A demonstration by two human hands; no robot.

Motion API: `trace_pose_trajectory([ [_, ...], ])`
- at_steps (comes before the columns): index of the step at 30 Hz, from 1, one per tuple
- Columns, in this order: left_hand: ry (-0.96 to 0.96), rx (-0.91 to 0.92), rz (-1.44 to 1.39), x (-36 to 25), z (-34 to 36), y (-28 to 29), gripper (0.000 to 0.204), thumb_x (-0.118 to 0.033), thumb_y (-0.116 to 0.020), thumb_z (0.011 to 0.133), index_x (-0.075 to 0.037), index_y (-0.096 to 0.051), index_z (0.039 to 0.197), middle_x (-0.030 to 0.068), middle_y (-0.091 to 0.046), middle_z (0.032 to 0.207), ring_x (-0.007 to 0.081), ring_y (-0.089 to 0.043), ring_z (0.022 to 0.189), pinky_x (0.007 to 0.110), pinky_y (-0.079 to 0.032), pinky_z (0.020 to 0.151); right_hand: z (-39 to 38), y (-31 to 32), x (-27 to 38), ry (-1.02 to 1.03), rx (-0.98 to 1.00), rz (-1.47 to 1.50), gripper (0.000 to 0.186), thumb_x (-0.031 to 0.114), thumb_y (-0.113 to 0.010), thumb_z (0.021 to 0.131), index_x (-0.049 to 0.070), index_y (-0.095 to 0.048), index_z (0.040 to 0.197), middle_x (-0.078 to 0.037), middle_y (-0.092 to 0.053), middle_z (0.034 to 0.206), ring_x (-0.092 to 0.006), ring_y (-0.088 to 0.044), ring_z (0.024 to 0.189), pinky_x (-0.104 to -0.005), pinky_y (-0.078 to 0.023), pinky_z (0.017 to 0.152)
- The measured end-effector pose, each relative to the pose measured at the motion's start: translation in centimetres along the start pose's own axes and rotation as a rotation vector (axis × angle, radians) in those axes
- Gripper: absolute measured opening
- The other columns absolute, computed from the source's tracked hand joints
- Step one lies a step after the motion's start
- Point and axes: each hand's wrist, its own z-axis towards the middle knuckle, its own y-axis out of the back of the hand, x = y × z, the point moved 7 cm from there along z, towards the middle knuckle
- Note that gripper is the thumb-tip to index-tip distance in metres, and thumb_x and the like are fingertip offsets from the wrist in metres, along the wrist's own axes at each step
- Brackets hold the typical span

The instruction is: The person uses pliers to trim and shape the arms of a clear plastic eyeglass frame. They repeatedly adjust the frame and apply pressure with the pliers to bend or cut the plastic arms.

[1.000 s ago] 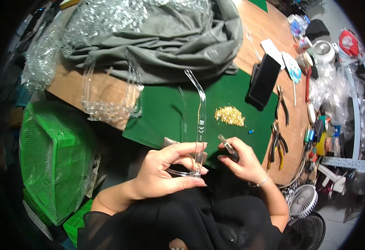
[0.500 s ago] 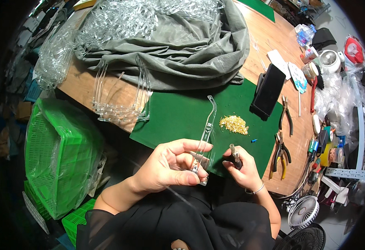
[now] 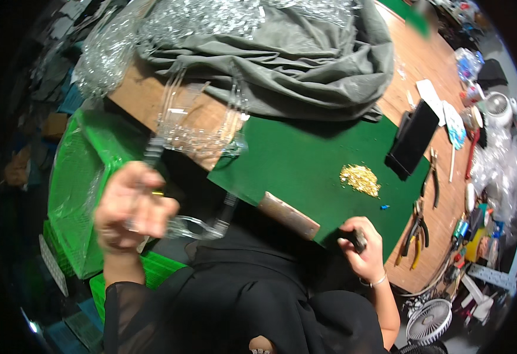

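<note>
"What do you have on the left?"
"My left hand [image 3: 135, 207], blurred, grips a clear eyeglass frame [image 3: 194, 228], near and left of the green mat [image 3: 294, 159]."
"And on the right?"
"My right hand [image 3: 364, 246] curls around a dark-handled tool [image 3: 359, 241] by the mat's near edge; tiny gold-coloured parts [image 3: 360, 180] lie piled farther off."

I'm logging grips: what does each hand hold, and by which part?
Left hand: clear glasses frame, by one side, exact spot blurred. Right hand: dark tool, gripped part unclear.
</note>
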Motion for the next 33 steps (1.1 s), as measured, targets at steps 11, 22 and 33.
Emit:
trace_pose_trajectory([
  [11, -0.051, -0.490, 0.651, -5.1, 0.5, 4.1, 0.033, -0.014, -0.057, 0.082, 0.006, -0.054, 0.108, 0.0046, -0.059, 0.068, 0.0122, -0.057, 0.055, 0.027, -0.051, 0.061, 0.3, -0.4, -0.6, -0.035, 0.005, 0.045, 0.026, -0.004, -0.067, 0.066, 0.001, -0.057, 0.090, -0.013, -0.058, 0.087, -0.0267, -0.058, 0.076, -0.0315, -0.048, 0.070],
  [22, -0.282, 0.077, 2.161, 7.8, 8.1, 0.3, 0.076, -0.039, -0.073, 0.068, -0.006, -0.043, 0.129, 0.0170, -0.040, 0.133, 0.0382, -0.033, 0.126, 0.064, -0.023, 0.100, -0.5, -0.1, -0.1, 0.035, -0.042, -0.002, 0.025, -0.002, -0.068, 0.068, 0.002, -0.057, 0.090, -0.013, -0.059, 0.088, -0.0270, -0.059, 0.081, -0.0325, -0.048, 0.074],
  [33, -0.370, 0.139, 2.039, 0.8, 2.4, 3.8, 0.033, -0.006, -0.066, 0.067, -0.006, -0.057, 0.099, 0.0081, -0.057, 0.085, 0.0267, -0.055, 0.085, 0.036, -0.041, 0.080, -0.7, -0.1, -1.5, -0.033, -0.093, 0.064, 0.017, 0.005, -0.066, 0.072, -0.001, -0.058, 0.085, -0.012, -0.058, 0.083, -0.0235, -0.057, 0.074, -0.0300, -0.046, 0.072],
])
